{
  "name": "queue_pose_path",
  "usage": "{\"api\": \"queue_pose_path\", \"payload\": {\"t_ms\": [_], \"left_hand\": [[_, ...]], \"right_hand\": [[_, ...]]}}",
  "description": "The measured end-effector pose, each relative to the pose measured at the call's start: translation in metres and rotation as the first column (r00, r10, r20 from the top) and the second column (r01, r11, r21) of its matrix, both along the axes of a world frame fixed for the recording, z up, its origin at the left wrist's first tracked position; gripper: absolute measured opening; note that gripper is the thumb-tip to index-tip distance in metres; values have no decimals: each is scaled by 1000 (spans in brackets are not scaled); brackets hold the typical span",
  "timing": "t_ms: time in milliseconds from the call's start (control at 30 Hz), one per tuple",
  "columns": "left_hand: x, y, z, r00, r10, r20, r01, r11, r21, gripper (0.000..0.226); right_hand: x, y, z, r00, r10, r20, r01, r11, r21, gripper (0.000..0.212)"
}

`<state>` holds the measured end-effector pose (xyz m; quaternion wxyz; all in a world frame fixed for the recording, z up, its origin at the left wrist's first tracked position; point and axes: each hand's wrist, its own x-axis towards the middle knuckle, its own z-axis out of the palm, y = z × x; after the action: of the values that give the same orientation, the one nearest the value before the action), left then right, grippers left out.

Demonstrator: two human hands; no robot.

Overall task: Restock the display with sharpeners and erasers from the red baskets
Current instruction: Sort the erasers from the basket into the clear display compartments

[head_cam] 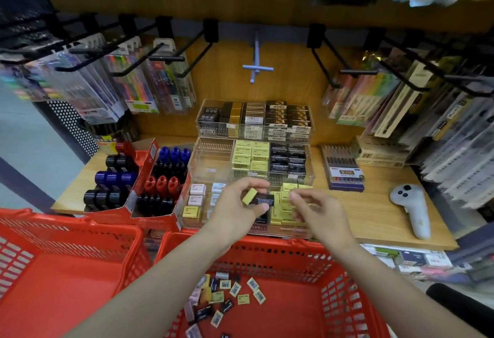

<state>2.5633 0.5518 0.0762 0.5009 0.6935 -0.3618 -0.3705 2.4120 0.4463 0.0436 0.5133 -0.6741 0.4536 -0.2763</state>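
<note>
Head view: the left hand (242,205) pinches a yellow eraser (249,196) and a black eraser (264,200) over the front tray (192,224). The right hand (312,208) hovers beside, fingers loosely curled, empty. Best sort by colour: yellow among yellows, label up. More erasers (227,295) wait in the right basket (347,297).

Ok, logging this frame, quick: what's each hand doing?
Left hand: holding erasers, a yellow and a black one.
Right hand: fingers curled, contents cannot be told.
</note>
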Motion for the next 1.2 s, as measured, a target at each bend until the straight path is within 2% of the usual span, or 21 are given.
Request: {"api": "queue_pose_path", "payload": {"t_ms": [67, 100, 267, 333, 400, 500, 567, 600, 700, 767, 833, 900, 1000, 1100, 1200], "left_hand": [[-7, -1, 3, 1000, -25, -8, 25, 1000, -2, 36], [-10, -1, 5, 999, -31, -23, 31, 1000, 1, 35], [-19, 7, 12, 996, -52, -70, 56, 997, 54, 29], [-21, 11, 14, 994, -44, -99, 51, 996, 72, 30], [-23, 15, 15, 978, -25, -208, 45, 995, 91, 35], [-22, 19, 18, 868, 34, -496, 9, 996, 84, 39], [-18, 18, 18, 813, 63, -578, -32, 997, 64, 38], [-16, 17, 18, 814, 67, -577, -39, 997, 61, 37], [-12, 10, 15, 880, 63, -471, -21, 995, 94, 28], [-14, 5, 10, 906, 63, -419, -16, 993, 115, 23], [-18, -1, 6, 911, 65, -407, -17, 992, 122, 22], [-21, -8, 4, 913, 46, -406, 0, 994, 113, 20], [-22, -18, 0, 933, 5, -360, 25, 997, 78, 20], [-20, -24, -4, 994, -7, -105, 13, 999, 52, 23], [-21, -28, -7, 995, -55, 84, 59, 997, -46, 24]], "right_hand": [[1, 16, 14, 973, 91, 212, -142, 961, 237, 33], [2, 21, 19, 960, 107, 257, -177, 947, 269, 33], [-2, 34, 34, 956, 82, 281, -154, 958, 244, 35], [-6, 37, 36, 963, 130, 237, -180, 962, 206, 34], [-8, 39, 37, 977, 134, 168, -163, 971, 173, 27], [-10, 39, 36, 984, 10, 178, -51, 973, 225, 22], [-15, 33, 35, 957, -137, 256, 33, 928, 372, 20], [-19, 28, 34, 926, -230, 298, 70, 884, 463, 19], [-35, 14, 33, 805, -457, 378, 92, 726, 681, 13], [-42, 6, 29, 800, -495, 338, 118, 683, 721, 16], [-44, 1, 25, 902, -394, 178, 202, 748, 633, 28], [-40, -1, 23, 976, -211, 60, 157, 862, 482, 34], [-30, 0, 22, 996, 4, 91, -39, 919, 392, 39], [-21, -2, 23, 984, 67, 164, -130, 902, 411, 41], [-19, -6, 22, 974, 122, 192, -194, 886, 421, 41]]}}
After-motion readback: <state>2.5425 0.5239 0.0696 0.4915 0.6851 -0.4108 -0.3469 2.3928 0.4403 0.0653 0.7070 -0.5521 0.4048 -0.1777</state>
